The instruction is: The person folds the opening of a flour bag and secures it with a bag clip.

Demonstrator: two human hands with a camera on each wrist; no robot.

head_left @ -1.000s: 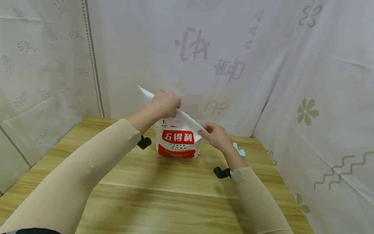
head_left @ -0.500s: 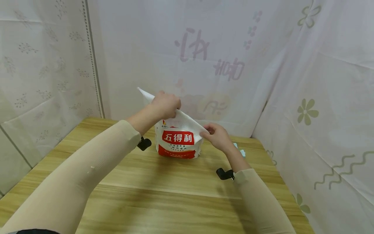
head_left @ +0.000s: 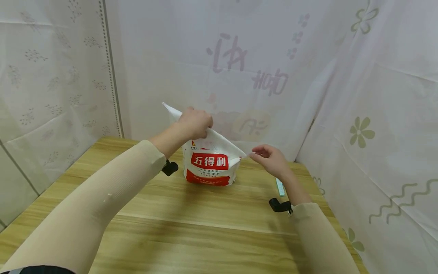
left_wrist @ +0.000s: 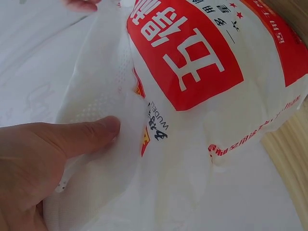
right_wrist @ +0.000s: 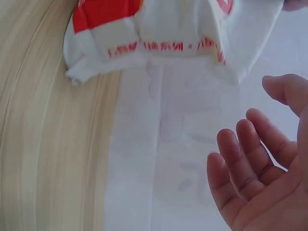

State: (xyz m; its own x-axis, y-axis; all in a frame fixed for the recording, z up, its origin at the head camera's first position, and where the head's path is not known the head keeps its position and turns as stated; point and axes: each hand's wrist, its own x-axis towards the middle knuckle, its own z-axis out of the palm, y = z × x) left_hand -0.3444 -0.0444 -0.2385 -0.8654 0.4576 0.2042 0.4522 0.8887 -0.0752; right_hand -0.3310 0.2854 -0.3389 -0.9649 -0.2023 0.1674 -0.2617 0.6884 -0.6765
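Note:
A white and red flour bag (head_left: pixel 209 165) stands on the wooden table, its top edge slanting down to the right. My left hand (head_left: pixel 194 123) grips this top edge near its middle. In the left wrist view the thumb of my left hand (left_wrist: pixel 62 154) presses on the white plastic, and the other fingers are mostly hidden. My right hand (head_left: pixel 272 160) is just off the bag's right upper corner. The right wrist view shows that hand (right_wrist: pixel 269 168) with loosely bent, parted fingers, apart from the flour bag (right_wrist: pixel 168 43) and holding nothing.
A slim light-blue object (head_left: pixel 280 187) lies on the table (head_left: pixel 205 220) beside my right wrist, partly covered by it. White printed curtains (head_left: pixel 154 57) hang behind the table and along both sides. A black camera mount (head_left: pixel 280 205) juts from my right wrist.
My right hand has let go of the bag's right corner and moved to the right. The left hand keeps its grip at the same spot. More of the light-blue object's length shows.

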